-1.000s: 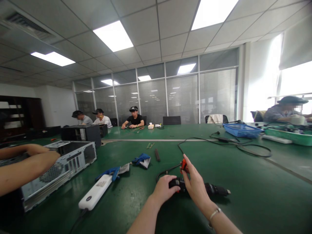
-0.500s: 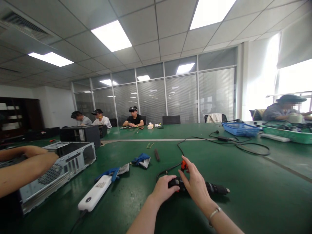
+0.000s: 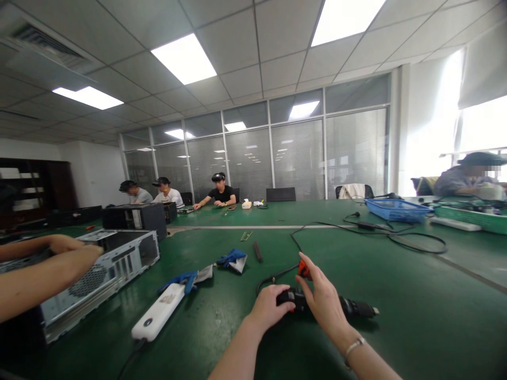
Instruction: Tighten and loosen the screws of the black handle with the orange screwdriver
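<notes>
A black corded electric screwdriver (image 3: 358, 307) lies on its side on the green table, with its bit end pointing right. My left hand (image 3: 269, 309) is wrapped round the cord end of its body, thumb toward me. Above the middle of the tool is my right hand (image 3: 322, 295), pinching a small red-orange piece (image 3: 304, 269) between thumb and index finger. What that piece is, I cannot make out. The palm of this hand hides part of the screwdriver. From the left end, a black cable (image 3: 277, 275) curves back behind my hands.
Left of my arms lie a white power strip (image 3: 158, 312) and blue-grey work gloves (image 3: 233, 259). An opened computer case (image 3: 119, 269) stands farther left, under another person's arms (image 3: 51, 279). A dark bar (image 3: 257, 251) lies ahead; a blue basket (image 3: 398, 211) stands far right.
The view has turned slightly left, so everything sits a little farther right. My hands keep the same hold. Across the table, a person in black has stretched an arm out sideways.
</notes>
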`<state>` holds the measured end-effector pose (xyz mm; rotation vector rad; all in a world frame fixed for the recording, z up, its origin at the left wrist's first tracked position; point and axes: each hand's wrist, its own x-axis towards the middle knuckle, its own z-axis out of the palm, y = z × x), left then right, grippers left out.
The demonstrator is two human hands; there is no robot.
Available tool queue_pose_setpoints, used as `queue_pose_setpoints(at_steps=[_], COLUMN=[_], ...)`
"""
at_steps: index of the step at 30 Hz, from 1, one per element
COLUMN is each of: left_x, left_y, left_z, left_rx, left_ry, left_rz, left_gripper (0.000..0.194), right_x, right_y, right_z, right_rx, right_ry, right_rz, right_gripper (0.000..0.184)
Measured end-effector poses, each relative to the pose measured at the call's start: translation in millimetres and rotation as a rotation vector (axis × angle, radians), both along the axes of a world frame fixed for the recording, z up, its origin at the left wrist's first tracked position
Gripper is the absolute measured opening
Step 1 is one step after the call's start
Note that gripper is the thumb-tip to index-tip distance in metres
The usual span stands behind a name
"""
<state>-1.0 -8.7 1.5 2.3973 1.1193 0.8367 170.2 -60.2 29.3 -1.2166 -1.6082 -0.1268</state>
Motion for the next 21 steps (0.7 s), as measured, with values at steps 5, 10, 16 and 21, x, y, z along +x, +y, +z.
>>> queue_pose_setpoints(at_steps=[5,10,16,21], left_x=[0.3,0.4,0.8,1.4], left_y=[-1.2,-2.6,-3.0,-3.4], left_z=[2.2,4.0,5.1,5.0], left_rx=[-0.006,-0.019,-0.01,-0.009], left_ry=[0.011,0.02,0.008,0.006], left_rz=[-0.002,-0.002,-0.013,-0.013], left_gripper=[0.05,0.051,0.049,0.049], right_x=[-1.2,0.2,-0.6,0.0], right_y=[-1.9,-0.3,-0.1,0.5], right_z=[2.4,0.4,-0.3,-0.3], right_rx=[0.011,0.035,0.055,0.051], right_ry=[0.006,-0.056,-0.021,-0.058], right_rz=[0.029,-0.009,0.039,0.01], right_gripper=[0.058,0.052,0.055,0.05])
